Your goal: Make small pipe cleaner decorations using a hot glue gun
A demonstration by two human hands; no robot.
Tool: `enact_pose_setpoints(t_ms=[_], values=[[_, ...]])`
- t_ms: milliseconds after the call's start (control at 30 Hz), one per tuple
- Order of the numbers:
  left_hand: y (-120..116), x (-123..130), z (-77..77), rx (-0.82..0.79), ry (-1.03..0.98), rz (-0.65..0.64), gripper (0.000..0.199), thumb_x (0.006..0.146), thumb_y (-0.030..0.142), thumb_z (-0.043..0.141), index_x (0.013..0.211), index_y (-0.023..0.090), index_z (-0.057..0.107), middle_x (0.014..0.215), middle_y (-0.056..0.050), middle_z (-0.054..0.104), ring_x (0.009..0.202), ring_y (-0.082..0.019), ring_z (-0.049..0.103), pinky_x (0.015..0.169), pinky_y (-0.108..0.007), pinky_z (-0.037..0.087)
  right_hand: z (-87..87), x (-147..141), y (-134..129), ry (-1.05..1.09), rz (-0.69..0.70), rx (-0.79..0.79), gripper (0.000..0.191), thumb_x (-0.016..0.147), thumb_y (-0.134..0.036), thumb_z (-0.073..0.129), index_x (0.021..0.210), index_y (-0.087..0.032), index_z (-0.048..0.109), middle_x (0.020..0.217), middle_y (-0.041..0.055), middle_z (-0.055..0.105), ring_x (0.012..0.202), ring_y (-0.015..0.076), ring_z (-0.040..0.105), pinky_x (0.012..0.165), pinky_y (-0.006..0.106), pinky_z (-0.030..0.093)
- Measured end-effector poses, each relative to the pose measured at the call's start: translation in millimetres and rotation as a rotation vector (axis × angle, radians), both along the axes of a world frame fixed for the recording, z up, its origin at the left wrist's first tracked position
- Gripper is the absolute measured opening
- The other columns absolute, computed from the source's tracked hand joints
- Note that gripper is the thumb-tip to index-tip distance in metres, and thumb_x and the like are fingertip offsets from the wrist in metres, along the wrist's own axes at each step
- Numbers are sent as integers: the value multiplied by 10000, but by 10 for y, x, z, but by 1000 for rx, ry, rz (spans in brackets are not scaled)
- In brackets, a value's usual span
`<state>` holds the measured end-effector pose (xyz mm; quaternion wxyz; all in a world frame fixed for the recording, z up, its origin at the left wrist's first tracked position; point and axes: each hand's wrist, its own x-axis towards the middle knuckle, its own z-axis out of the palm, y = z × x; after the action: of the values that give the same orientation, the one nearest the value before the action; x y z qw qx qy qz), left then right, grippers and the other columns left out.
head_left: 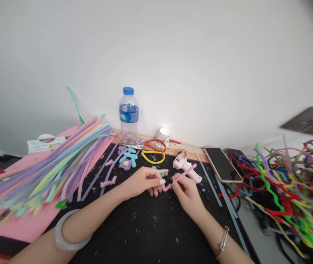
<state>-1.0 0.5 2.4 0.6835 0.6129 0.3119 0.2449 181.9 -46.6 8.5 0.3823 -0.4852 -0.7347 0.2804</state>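
Observation:
A bent pink pipe cleaner [186, 172] runs between my two hands above the black mat [145, 227]. My left hand [147, 181] pinches one part of it between thumb and fingers. On the other side, my right hand [184, 189] grips it, and its straight end sticks out up and to the right. Something small and black shows at the right fingertips; I cannot tell what it is. Just behind my hands lies a small piece of yellow, teal and pink pipe cleaner [162, 171]. A pale pink glue gun [186, 167] rests behind my right hand.
Scissors with red and yellow handles [153, 157] lie behind, near purple and teal shaped pieces [127, 159]. A water bottle [128, 113] and a white cup [164, 135] stand by the wall. Pastel pipe cleaners [63, 161] spread left; a phone [224, 164] and a colourful tangle [288, 198] lie right.

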Motion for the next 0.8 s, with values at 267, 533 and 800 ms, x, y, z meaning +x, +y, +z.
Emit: enact_pose_setpoints(t_ms=[267,533,800], values=[[-44,9,-2,149,92,30,216,803,273,566,867,122,707,709,-48,658,560,-127,609,496,-201,457,-27,34,34,-73,-115,57,169,849,-175,493,689,-183,547,598,-11,514,528,127,434,497,244,334],[-105,43,15,340,179,88,163,792,231,570,743,150,703,545,13,576,524,-132,609,529,-208,444,-10,4,1,-70,-90,99,105,840,-164,503,762,-186,570,682,20,601,515,123,481,479,239,379],[-128,91,-52,259,172,176,192,832,293,520,825,144,640,759,-43,680,523,-138,635,483,-220,452,92,-24,-55,-83,-55,161,141,815,-105,492,808,-190,605,748,42,655,694,172,604,644,285,468]])
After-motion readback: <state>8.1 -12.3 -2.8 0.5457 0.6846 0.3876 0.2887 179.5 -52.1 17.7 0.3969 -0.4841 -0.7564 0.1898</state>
